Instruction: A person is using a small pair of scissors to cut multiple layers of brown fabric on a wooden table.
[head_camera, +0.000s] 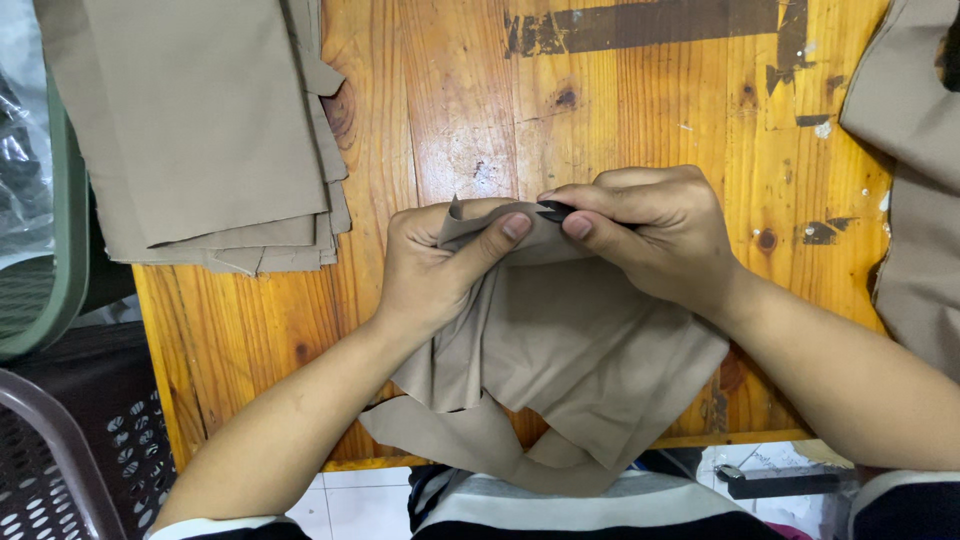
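— Nearest the lens?

— Both forearms, reaching over a limp piece of beige cloth (560, 350) that drapes off the near edge of the varnished orange wooden table (440, 100).

— And the hands?

— Left hand (435, 265) is closed on the cloth's upper edge, thumb pressing the fold. Right hand (655, 235) is clamped around a small dark tool (553, 210), its tip touching that same edge.

— Anything else?

— A stack of folded beige fabric pieces (200, 130) lies at far left, well apart; more beige fabric (915, 170) at the right edge.
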